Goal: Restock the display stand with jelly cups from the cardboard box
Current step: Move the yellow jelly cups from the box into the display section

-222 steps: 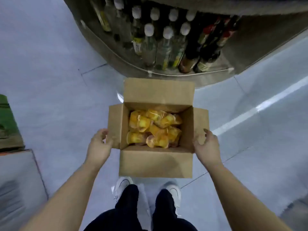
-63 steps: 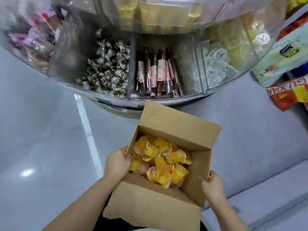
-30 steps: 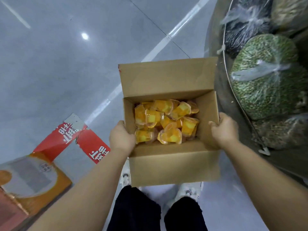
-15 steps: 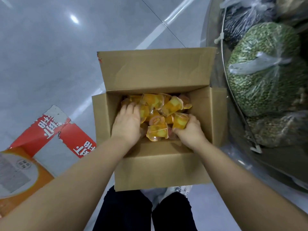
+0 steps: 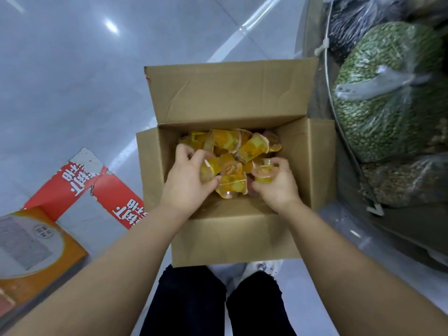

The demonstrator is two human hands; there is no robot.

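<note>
Grey floor (image 5: 72,81) lay under my box (image 5: 230,98), beside the stand (image 5: 388,93). Inside, my left hand (image 5: 188,183) gripped one cup (image 5: 209,167) and my right hand (image 5: 278,185) another cup (image 5: 264,173), atop the pile (image 5: 242,144).

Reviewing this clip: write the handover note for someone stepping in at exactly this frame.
Left hand: inside the cardboard box, fingers closed around a jelly cup.
Right hand: also in the box, gripping another jelly cup.
The remaining jelly cups lie piled loose in the box, which sits on the floor beside the stand on the right.
Done: box is open and placed beside the stand; cups are gripped.
Left: lift the cups out, place them on the display stand; its jelly section is not in view. Repeat until the box is emptied.
</note>
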